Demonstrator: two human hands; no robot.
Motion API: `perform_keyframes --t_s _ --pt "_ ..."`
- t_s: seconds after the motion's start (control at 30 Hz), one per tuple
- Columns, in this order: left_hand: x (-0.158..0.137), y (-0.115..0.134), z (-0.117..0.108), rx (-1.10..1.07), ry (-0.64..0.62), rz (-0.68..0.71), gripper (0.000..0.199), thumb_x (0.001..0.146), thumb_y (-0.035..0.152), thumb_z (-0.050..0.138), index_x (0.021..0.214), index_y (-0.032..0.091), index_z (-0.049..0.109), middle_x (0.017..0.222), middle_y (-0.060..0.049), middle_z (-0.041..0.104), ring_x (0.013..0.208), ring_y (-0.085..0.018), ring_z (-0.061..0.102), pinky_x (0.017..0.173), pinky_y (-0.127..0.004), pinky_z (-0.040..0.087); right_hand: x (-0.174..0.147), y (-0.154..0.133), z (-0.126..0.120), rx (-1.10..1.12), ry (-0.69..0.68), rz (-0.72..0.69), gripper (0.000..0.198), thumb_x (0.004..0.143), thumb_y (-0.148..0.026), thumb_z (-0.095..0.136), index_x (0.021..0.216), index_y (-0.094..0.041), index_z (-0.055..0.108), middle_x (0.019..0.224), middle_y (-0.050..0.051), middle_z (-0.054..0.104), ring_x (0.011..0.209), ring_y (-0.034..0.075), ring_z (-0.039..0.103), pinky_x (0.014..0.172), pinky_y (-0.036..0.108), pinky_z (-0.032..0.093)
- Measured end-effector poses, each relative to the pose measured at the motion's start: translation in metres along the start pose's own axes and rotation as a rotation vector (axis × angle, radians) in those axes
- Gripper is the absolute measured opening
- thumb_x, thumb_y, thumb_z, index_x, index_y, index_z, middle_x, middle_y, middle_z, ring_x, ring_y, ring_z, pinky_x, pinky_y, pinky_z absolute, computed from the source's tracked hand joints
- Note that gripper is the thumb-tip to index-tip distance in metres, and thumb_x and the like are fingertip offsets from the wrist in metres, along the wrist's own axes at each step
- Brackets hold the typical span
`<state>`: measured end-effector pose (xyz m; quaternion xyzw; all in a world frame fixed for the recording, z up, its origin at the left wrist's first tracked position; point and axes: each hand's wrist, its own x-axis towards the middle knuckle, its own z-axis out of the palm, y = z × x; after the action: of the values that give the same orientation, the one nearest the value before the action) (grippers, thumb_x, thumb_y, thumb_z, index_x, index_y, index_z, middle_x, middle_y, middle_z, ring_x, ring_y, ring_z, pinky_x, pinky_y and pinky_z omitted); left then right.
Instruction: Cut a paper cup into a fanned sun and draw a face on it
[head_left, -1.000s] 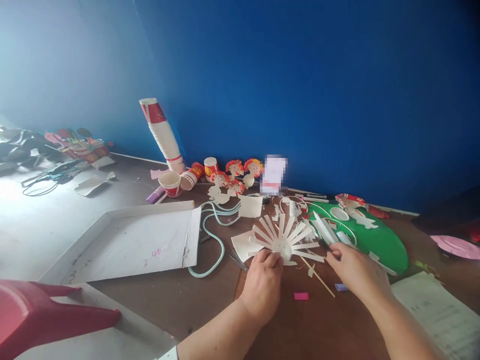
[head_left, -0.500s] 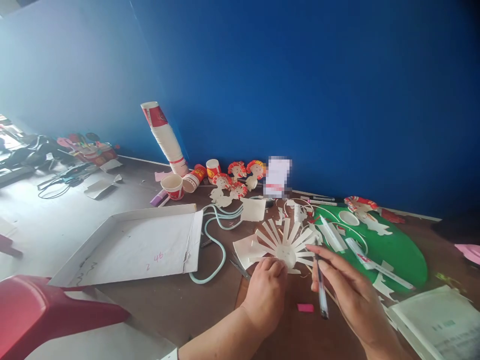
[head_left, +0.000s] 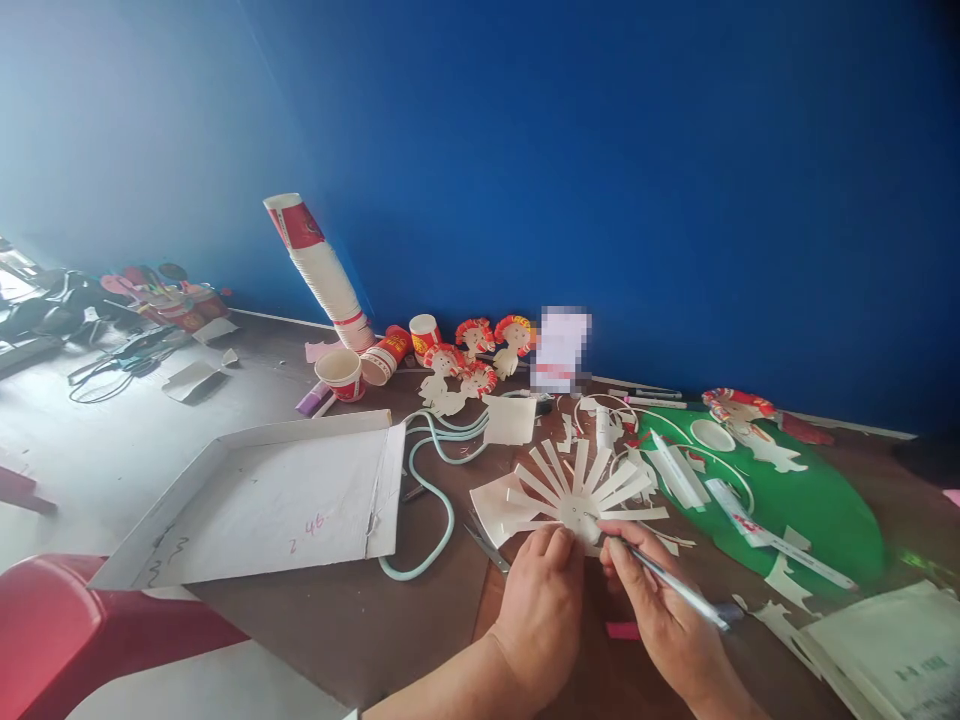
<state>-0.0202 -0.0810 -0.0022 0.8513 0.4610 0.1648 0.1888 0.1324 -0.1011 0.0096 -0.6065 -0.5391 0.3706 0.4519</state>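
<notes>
A paper cup cut into fanned white strips lies splayed in front of me, with small drawn marks on its round base. My left hand is closed on its near edge; the fingertips are partly hidden. In my right hand is a slim pen, slanted with its tip at the round base. Scissors lie left of the fan, beside a curved white paper piece. A small pink block sits under my right hand, partly covered.
A white tray and a pale blue cable lie to the left. Behind stand a leaning cup stack and several red-rimmed paper figures. Scraps and a glue tube cover a green mat. A red chair is near left.
My right hand has turned the pen from hanging upright to a writing slant and brought its tip onto the cup's base. My left hand keeps its hold. The view has shifted slightly.
</notes>
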Motion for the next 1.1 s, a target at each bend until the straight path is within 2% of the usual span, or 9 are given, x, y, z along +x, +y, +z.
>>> perform_keyframes --t_s 0.1,0.2,0.3,0.4,0.57,0.73,0.87,1.1 --pt "0.0 0.001 -0.003 -0.017 0.005 -0.004 0.031 0.087 0.012 0.043 0.115 0.017 0.056 0.103 -0.009 0.057 0.098 -0.024 0.051 0.088 -0.038 0.048 -0.001 0.006 0.003 -0.117 0.046 -0.131 0.025 0.086 -0.039 0.055 0.104 -0.026 0.067 0.096 0.006 0.069 0.09 0.023 0.066 0.081 0.034 0.054" --pt "0.0 0.003 -0.006 -0.053 0.011 -0.035 0.028 0.088 0.012 0.041 0.108 0.019 0.059 0.1 -0.008 0.057 0.096 -0.022 0.051 0.088 -0.039 0.048 -0.001 0.007 0.005 -0.215 0.095 -0.192 0.021 0.088 -0.035 0.054 0.103 -0.026 0.066 0.104 0.006 0.069 0.099 0.024 0.064 0.089 0.037 0.051" --pt "0.001 0.005 -0.008 -0.073 -0.002 -0.04 0.024 0.088 0.012 0.04 0.101 0.018 0.061 0.098 -0.008 0.058 0.094 -0.022 0.052 0.087 -0.038 0.048 -0.001 0.007 0.007 -0.3 0.139 -0.153 0.018 0.087 -0.035 0.055 0.099 -0.026 0.065 0.099 0.005 0.071 0.093 0.023 0.066 0.084 0.035 0.052" --pt "0.001 0.005 -0.01 -0.086 -0.009 -0.036 0.025 0.088 0.013 0.041 0.103 0.018 0.06 0.099 -0.008 0.058 0.094 -0.022 0.051 0.086 -0.039 0.048 -0.001 0.008 0.009 -0.316 0.168 -0.128 0.017 0.086 -0.037 0.057 0.095 -0.024 0.063 0.09 0.004 0.072 0.082 0.021 0.068 0.075 0.03 0.054" --pt "0.001 0.005 -0.012 -0.091 -0.023 -0.045 0.025 0.087 0.013 0.04 0.102 0.017 0.06 0.1 -0.008 0.057 0.095 -0.022 0.051 0.088 -0.038 0.047 -0.001 0.012 0.012 -0.346 0.225 -0.169 0.017 0.085 -0.038 0.057 0.091 -0.022 0.06 0.083 0.004 0.071 0.075 0.019 0.068 0.069 0.027 0.054" --pt "0.0 0.008 -0.014 -0.077 -0.05 -0.048 0.026 0.087 0.012 0.04 0.102 0.016 0.061 0.101 -0.009 0.058 0.096 -0.023 0.05 0.088 -0.037 0.047 0.001 0.013 0.013 -0.378 0.221 -0.214 0.018 0.086 -0.039 0.055 0.086 -0.022 0.059 0.077 0.003 0.07 0.065 0.017 0.066 0.062 0.026 0.054" --pt "-0.001 0.008 -0.013 -0.059 -0.076 -0.046 0.028 0.087 0.013 0.043 0.108 0.014 0.06 0.105 -0.009 0.057 0.1 -0.024 0.049 0.091 -0.037 0.046 0.001 0.013 0.015 -0.399 0.21 -0.227 0.017 0.086 -0.038 0.054 0.086 -0.022 0.06 0.077 0.003 0.07 0.065 0.017 0.066 0.062 0.026 0.054" --pt "-0.001 0.009 -0.016 -0.062 -0.096 -0.051 0.027 0.087 0.014 0.044 0.108 0.014 0.06 0.106 -0.009 0.057 0.101 -0.023 0.048 0.093 -0.036 0.045 -0.001 0.017 0.017 -0.402 0.175 -0.196 0.018 0.087 -0.039 0.052 0.087 -0.022 0.06 0.074 0.002 0.07 0.064 0.018 0.067 0.064 0.029 0.057"
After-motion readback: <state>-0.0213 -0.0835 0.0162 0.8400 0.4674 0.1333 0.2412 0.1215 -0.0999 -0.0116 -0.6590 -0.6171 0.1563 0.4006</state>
